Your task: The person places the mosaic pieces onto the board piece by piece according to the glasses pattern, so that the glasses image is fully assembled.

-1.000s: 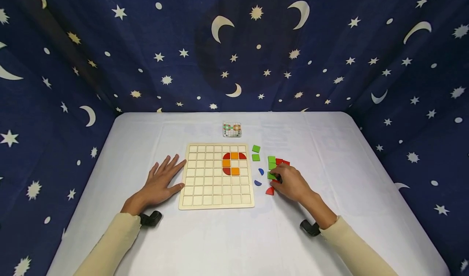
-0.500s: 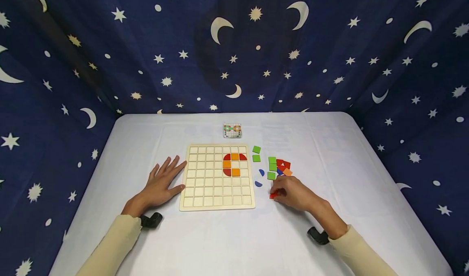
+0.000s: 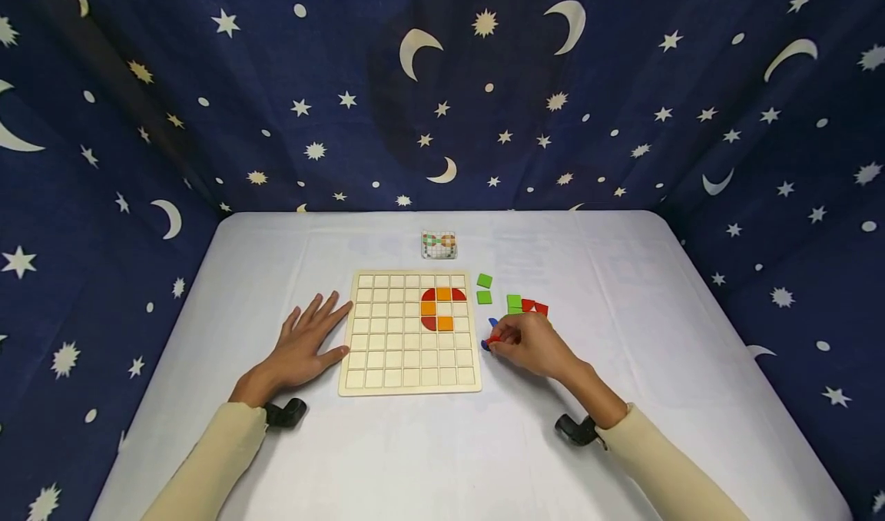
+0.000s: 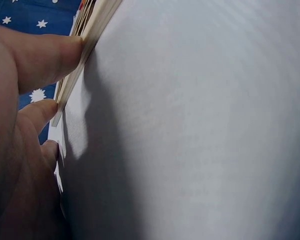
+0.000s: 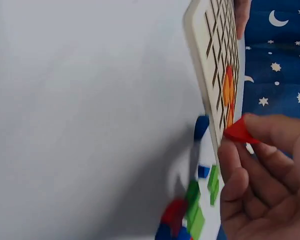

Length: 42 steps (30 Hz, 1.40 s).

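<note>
Red piece lifted, heading for the board.
My right hand [image 3: 528, 344] now pinches the red piece [image 5: 238, 133] off the counter, mid-frame beside the grid board [image 3: 409, 333]; my left hand [image 3: 304, 344] stays flat, grip released, bracing the board's edge.

The grid board [image 3: 409, 333] lies mid-counter [image 3: 442, 444]. The left hand [image 3: 307, 344] rests at its left edge, loose tiles [image 3: 515, 303] lie right of it, and a small card [image 3: 439, 245] lies behind.

A pale matt wooden board [image 3: 408, 336] lies on smooth white cloth [image 3: 442, 444]; glossy painted pieces [image 3: 513, 303].
</note>
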### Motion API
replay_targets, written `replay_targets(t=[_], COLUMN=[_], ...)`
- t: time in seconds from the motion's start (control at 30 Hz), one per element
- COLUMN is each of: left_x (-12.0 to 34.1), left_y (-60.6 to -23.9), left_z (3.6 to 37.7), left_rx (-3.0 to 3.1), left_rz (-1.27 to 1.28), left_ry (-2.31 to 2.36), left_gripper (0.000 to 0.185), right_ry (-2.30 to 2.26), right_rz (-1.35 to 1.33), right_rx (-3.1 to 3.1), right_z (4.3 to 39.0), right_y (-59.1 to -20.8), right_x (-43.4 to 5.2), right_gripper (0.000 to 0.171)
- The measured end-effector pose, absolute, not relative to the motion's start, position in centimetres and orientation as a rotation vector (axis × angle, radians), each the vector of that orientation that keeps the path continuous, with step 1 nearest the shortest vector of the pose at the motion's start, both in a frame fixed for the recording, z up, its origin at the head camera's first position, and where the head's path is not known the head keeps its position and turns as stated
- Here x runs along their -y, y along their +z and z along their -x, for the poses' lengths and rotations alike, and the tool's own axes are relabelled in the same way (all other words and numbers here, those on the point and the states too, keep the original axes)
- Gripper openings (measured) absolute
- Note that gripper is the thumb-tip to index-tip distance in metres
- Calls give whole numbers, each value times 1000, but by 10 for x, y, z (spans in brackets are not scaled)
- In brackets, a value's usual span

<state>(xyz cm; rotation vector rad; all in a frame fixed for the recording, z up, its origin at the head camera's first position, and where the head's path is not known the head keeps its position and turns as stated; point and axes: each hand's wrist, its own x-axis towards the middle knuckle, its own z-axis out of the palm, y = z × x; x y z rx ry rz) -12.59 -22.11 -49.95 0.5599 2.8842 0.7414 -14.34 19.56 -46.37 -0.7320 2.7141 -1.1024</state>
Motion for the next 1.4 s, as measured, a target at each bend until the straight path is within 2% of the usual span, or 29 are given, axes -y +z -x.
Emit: replay_targets(t=[0.17, 0.37, 0.47, 0.7, 0.83, 1.1, 1.4], left_x=[222, 222, 221, 221, 221, 221, 222], left_y=[-500, -502, -502, -500, -499, -500, -500], left_z=[127, 127, 127, 126, 126, 127, 127], left_rx=[-2886, -2888, -2889, -2887, -2889, -2888, -2890], left_rz=[-566, -573, -570, -568, -563, -572, -574], left_ry=[747, 758, 752, 740, 742, 762, 747], left_gripper=[73, 74, 74, 73, 73, 73, 73], right_ry=[-1292, -1379, -1307, -990, -873, -847, -866], right_rz=[493, 296, 354, 717, 822, 718, 571], right_rx=[-2675, -2702, -2736, -2787, -2808, -2810, -2941], right_z=[157, 170, 173, 178, 182, 177, 166], right_y=[-469, -480, -480, -477, -475, -472, -465], right_x=[-175, -153, -149, -149, -146, -160, -208], right_gripper=[7, 10, 11, 16, 15, 21, 18])
